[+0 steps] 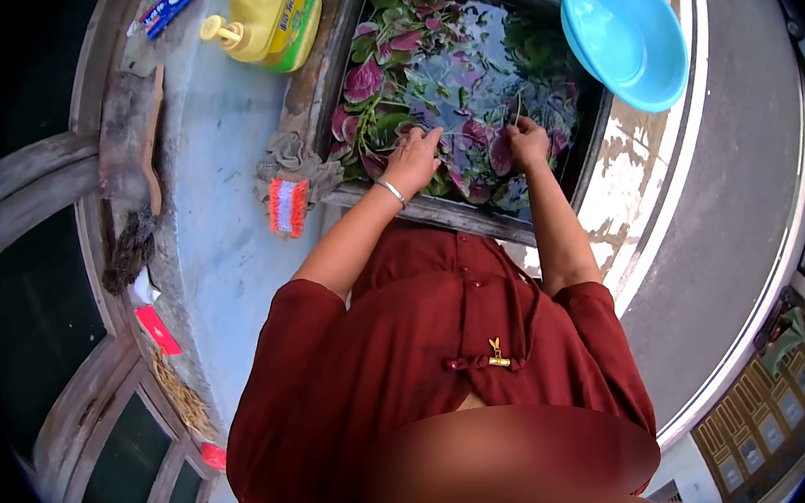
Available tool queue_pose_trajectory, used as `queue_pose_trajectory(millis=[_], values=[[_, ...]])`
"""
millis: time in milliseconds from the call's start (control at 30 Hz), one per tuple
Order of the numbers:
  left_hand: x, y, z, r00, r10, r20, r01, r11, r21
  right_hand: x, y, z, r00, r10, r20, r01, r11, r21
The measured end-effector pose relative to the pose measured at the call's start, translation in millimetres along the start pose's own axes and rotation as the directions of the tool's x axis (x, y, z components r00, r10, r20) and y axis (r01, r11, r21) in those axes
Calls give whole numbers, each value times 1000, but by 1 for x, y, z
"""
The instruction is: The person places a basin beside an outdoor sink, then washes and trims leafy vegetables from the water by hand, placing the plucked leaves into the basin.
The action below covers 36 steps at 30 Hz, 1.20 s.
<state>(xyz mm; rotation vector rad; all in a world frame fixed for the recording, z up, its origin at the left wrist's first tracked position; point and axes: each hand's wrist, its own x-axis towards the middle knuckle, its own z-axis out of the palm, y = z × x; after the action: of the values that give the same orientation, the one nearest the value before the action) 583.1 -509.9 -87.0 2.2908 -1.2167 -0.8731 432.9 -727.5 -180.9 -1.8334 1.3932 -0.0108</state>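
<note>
A dark-rimmed stone sink [424, 221] holds water and many loose leaves of red amaranth [363, 80], green and purple, floating across the surface. My left hand [413, 164], with a silver bangle at the wrist, is over the leaves at the near side, its fingers curled down together. What lies between those fingertips is hard to make out. To its right, my right hand [530, 141] pinches an amaranth stem [518, 108], with a purple leaf [501, 153] just beside the fingers.
A blue plastic basin [627, 35] rests on the sink's right edge. Left of the sink are a yellow detergent jug [273, 20], a grey rag [296, 161] and an orange-and-white scrub brush [287, 207] on the ledge. A blue box [173, 7] lies farther off.
</note>
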Motion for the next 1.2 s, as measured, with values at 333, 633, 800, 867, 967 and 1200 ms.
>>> queue_pose_trajectory(millis=[333, 633, 800, 867, 967, 1200], values=[[6, -40, 33, 993, -83, -85, 60, 967, -246, -87, -87, 3, 727, -646, 231, 686, 691, -228], [1, -44, 32, 945, -310, -102, 216, 827, -519, -52, -24, 33, 817, -378, 435, 413, 911, 15], [2, -36, 35, 938, -344, -35, 272, 797, -538, -49, -40, -25, 800, -10, 599, -380, 765, 520], [5, -32, 42, 950, -308, -49, 234, 807, -543, -44, -32, -26, 799, 18, 600, -454, 674, 583], [15, -26, 57, 951, -310, 17, 268, 792, -549, -47, -38, -36, 736, 5, 677, -584, 511, 630], [36, -4, 83, 946, -296, 134, 305, 673, -673, -41, -20, -22, 686, -29, 727, -633, 469, 616]])
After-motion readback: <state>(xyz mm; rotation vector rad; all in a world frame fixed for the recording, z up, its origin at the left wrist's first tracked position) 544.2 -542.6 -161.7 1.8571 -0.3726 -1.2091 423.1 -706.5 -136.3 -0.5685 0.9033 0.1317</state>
